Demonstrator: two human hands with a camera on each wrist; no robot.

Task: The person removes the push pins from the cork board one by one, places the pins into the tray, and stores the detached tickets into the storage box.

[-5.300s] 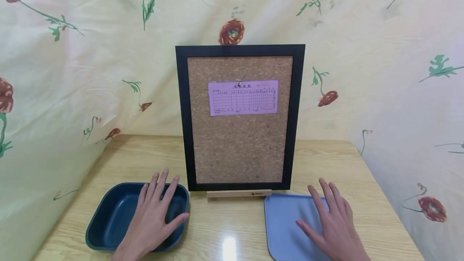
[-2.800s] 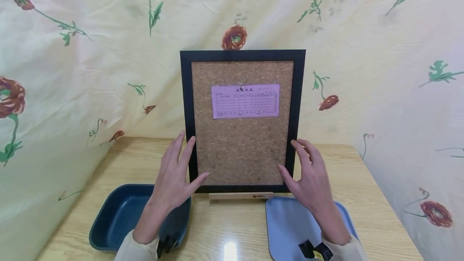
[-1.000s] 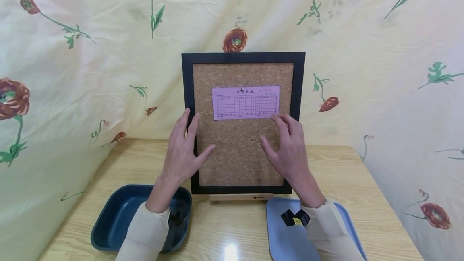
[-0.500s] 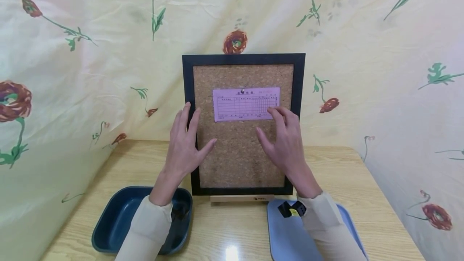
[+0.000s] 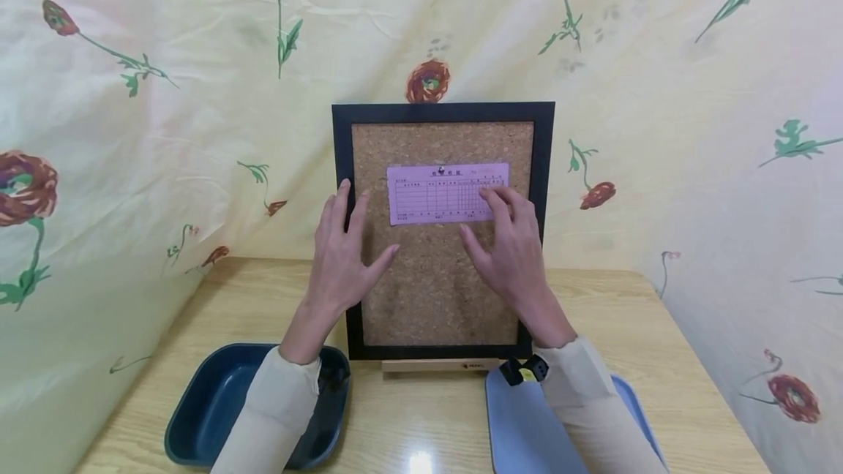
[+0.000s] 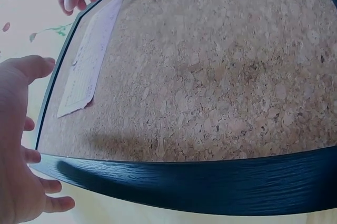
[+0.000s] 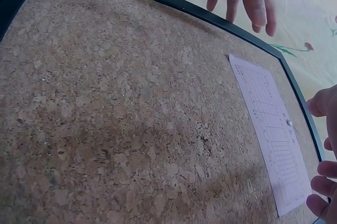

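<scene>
A cork board point(image 5: 435, 291) in a black frame stands upright at the middle of the table. Near its top hangs a purple printed receipt slip point(image 5: 421, 200), fixed by a small silver push pin point(image 7: 289, 123) at its upper edge. My left hand point(image 5: 339, 262), fingers spread and thumb out to the right, is at the frame's left side, holding nothing. My right hand point(image 5: 514, 251) is in front of the board's right half, its fingertips overlapping the slip's right part in the head view. The right fingers are loosely bent with a gap to the thumb, and nothing sits between them.
A dark blue tub point(image 5: 204, 408) stands at the front left, partly behind the left sleeve. At the front right lies a light blue tray point(image 5: 527, 430), partly covered by the right sleeve. A wooden ledge point(image 5: 435, 366) supports the board. Flowered cloth point(image 5: 632, 93) hangs behind.
Both hands have risen from over the tub and tray to the board. Lately the right hand has moved up and left across the slip, while the left stays by the frame. The slip remains pinned.
</scene>
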